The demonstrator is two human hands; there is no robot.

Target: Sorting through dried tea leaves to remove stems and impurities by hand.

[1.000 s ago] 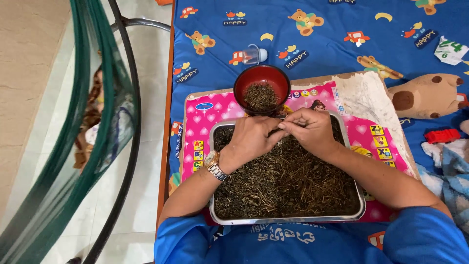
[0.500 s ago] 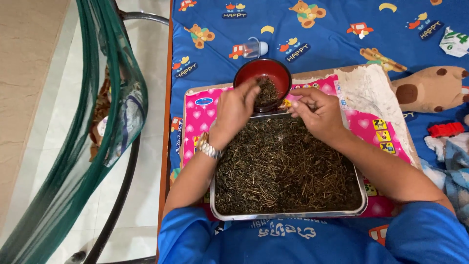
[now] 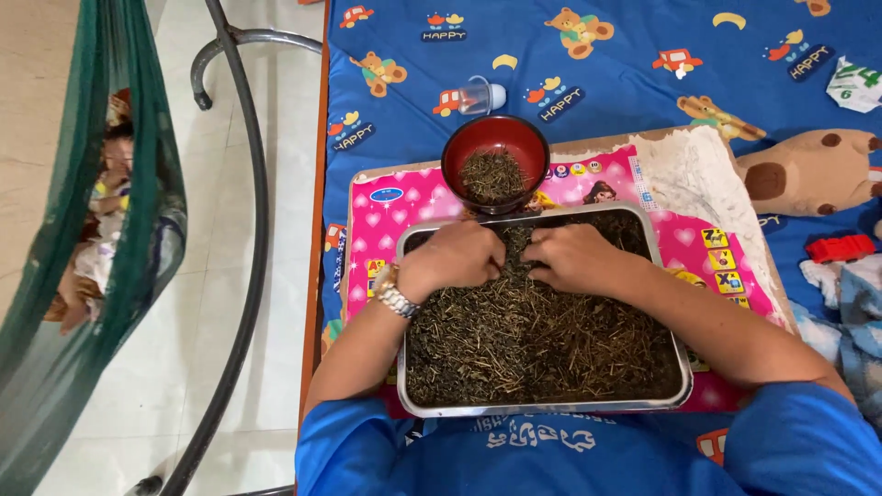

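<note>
Here, head view: left hand (image 3: 455, 259) and right hand (image 3: 574, 258) lie knuckles-up, fingers curled into the dried herb litter (image 3: 542, 321) at the far end of the steel tray (image 3: 537, 406); cannot tell if either pinches anything. Best picked in small pinches, kept low over the tray. Litter is dry, twiggy, dark; tray shiny, rectangular; red bowl (image 3: 494, 152), round and glossy, touches its far rim, part-filled.

Bright, even daylight, soft shadows, sharp focus, slight wide-angle bending at edges.
</note>
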